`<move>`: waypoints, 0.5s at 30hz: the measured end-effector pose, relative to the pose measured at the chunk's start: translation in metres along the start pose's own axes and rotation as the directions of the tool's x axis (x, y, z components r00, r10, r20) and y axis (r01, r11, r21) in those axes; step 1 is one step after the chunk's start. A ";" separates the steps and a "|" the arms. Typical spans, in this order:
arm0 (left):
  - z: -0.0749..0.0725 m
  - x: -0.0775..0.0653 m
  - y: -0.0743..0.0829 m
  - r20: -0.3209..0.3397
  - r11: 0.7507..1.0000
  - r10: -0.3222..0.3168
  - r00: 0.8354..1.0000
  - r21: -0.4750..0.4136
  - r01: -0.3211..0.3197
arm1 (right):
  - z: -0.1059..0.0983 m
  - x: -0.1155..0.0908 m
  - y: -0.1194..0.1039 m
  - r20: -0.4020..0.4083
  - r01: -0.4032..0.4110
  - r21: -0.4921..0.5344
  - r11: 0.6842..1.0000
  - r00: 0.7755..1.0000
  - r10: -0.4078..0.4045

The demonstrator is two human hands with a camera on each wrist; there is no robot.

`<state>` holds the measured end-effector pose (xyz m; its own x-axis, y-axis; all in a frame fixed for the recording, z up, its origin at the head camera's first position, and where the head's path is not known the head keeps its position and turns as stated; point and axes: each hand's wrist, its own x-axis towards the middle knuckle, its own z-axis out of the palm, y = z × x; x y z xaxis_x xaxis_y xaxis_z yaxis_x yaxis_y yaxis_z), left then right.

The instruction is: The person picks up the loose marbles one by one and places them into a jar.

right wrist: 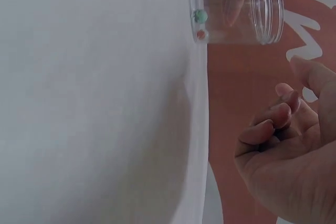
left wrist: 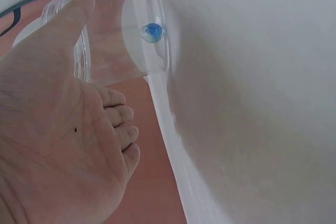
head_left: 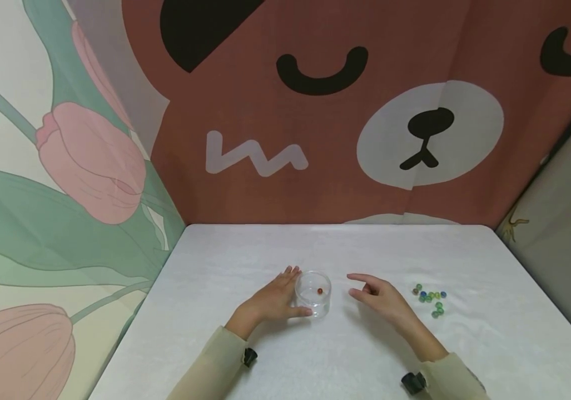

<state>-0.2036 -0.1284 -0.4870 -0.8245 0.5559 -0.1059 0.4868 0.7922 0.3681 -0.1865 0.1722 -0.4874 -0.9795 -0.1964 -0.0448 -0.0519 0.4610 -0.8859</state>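
On the white table (head_left: 325, 247), just left of centre, the left hand's (head_left: 274, 300) straight fingers touch an upright clear jar (head_left: 321, 309), a few marbles (left wrist: 151, 32) inside. Rightward, the released right hand (head_left: 384, 300) holds nothing visible; beyond it, nearer the right edge, lie glassy loose marbles (head_left: 428, 299), green, blue, yellow.

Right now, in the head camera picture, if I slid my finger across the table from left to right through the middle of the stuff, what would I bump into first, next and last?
Left hand → clear jar → right hand → loose marbles.
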 end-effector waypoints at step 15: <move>0.004 0.003 -0.004 0.000 1.000 -0.004 1.000 0.014 0.004 | -0.029 -0.012 0.021 -0.028 -0.003 -0.053 0.999 1.000 0.001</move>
<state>-0.2065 -0.1289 -0.4922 -0.8265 0.5526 -0.1074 0.4873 0.7978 0.3551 -0.1815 0.2089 -0.4922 -0.9847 -0.1712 -0.0326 -0.0597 0.5070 -0.8599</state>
